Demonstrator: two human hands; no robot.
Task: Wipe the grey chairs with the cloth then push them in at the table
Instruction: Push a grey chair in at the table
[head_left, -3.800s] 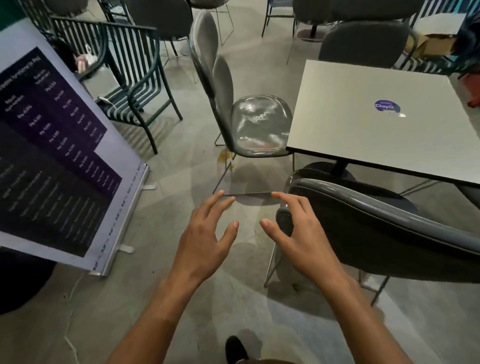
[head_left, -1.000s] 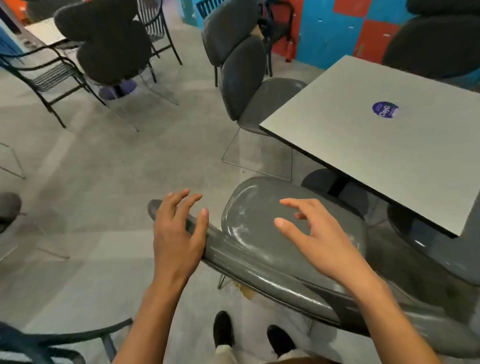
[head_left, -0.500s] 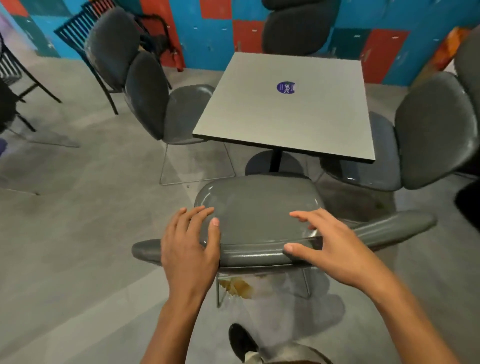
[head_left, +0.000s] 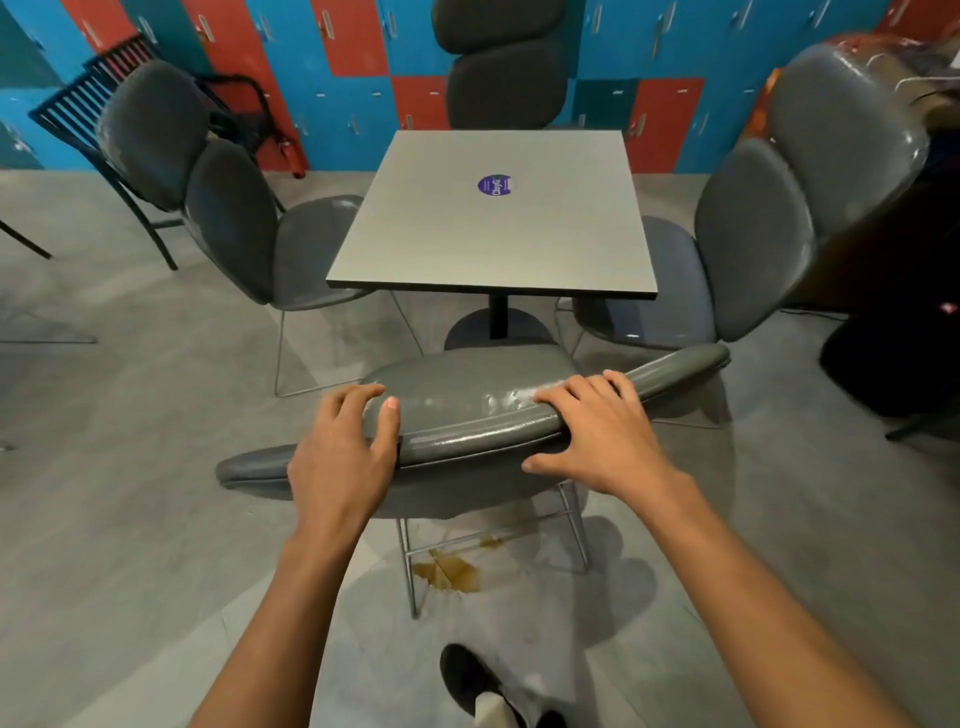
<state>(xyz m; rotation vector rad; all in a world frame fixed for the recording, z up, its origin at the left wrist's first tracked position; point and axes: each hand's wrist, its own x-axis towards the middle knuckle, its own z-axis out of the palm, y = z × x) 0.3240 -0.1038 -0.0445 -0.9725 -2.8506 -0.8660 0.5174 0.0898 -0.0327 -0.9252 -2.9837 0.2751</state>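
Both hands, left (head_left: 340, 457) and right (head_left: 597, 436), grasp the near chair's (head_left: 467, 415) backrest, facing the worktop (head_left: 467, 249).

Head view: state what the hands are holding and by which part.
Both the left hand and right hand grip the nearest grey chair by the top edge of its backrest.

Glossy grey chair (head_left: 467, 410) upright, seat just short of the square grey table (head_left: 493, 234), backrest nearest.
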